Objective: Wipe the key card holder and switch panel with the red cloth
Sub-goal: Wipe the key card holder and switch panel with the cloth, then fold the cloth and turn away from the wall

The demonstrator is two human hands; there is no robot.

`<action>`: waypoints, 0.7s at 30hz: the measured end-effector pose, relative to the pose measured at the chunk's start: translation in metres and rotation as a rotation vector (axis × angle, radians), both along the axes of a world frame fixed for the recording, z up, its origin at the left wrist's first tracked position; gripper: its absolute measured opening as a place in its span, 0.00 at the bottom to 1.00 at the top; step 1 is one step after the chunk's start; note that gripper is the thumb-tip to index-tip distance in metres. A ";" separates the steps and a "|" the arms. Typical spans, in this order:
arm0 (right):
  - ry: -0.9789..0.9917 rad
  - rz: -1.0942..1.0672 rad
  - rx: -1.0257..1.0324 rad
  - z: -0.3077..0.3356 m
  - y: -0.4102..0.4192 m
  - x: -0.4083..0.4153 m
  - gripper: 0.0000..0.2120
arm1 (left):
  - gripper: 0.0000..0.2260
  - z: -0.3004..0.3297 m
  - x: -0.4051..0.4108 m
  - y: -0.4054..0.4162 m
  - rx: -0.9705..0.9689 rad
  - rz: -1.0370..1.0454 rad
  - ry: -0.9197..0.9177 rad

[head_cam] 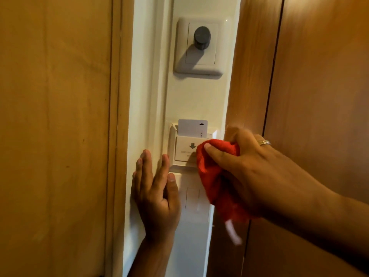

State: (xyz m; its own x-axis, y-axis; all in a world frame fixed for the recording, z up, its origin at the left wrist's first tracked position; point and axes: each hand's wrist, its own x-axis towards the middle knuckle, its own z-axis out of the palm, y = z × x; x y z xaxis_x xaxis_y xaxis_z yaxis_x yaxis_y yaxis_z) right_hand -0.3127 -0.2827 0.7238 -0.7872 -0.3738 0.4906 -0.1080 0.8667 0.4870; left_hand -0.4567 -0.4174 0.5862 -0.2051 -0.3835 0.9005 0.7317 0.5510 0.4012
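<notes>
A white key card holder (184, 149) is fixed to a narrow white wall strip, with a white card (191, 127) standing in its slot. Directly below it sits a white switch panel (192, 198), partly hidden by the cloth. My right hand (253, 168) is shut on a bunched red cloth (214, 176), pressing it against the holder's right side. A white tag hangs from the cloth's lower end. My left hand (154, 188) lies flat and open on the wall, just left of the holder and panel.
Higher on the same white strip is a dimmer plate (199, 47) with a dark grey round knob (202, 37). Wooden panels (56, 136) flank the strip on the left and right (319, 76), the right one close to my right hand.
</notes>
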 end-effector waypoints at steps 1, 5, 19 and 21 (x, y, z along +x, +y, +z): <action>0.010 0.050 -0.062 0.002 0.002 0.001 0.37 | 0.16 0.003 0.005 -0.001 0.002 -0.021 -0.022; -0.041 0.156 -0.282 0.006 0.017 0.014 0.31 | 0.14 0.017 0.058 -0.002 0.145 -0.248 -0.064; -0.055 0.152 -1.027 -0.038 0.104 0.099 0.27 | 0.15 0.019 0.160 0.084 -0.043 -1.385 -1.108; -0.167 0.119 -1.254 -0.045 0.131 0.124 0.26 | 0.14 0.014 0.166 0.101 -0.072 -1.446 -1.072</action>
